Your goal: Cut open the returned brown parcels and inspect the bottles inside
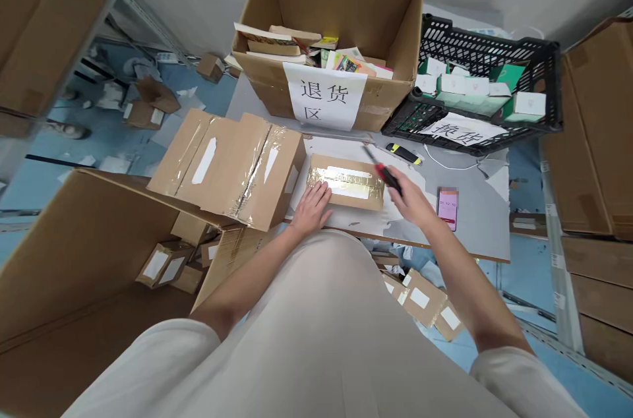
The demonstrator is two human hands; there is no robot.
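Note:
A small taped cardboard box [346, 198] with white labels lies flat on the table in front of me. My left hand [311, 208] rests on its left end, fingers spread out. Above the right end of that box, my right hand [409, 196] is wrapped round the black and red handle of a utility knife [389, 177]. The knife's blade points up and to the left, apart from the box. Left of my left hand stands a larger taped cardboard box [227, 164] with torn white labels.
Behind stand a big open carton [390, 101] of books and a black crate [554, 95] of small green and white boxes. A phone [448, 208] and a black-yellow device [404, 153] lie on the right. A deep open carton [89, 246] with small boxes is at lower left.

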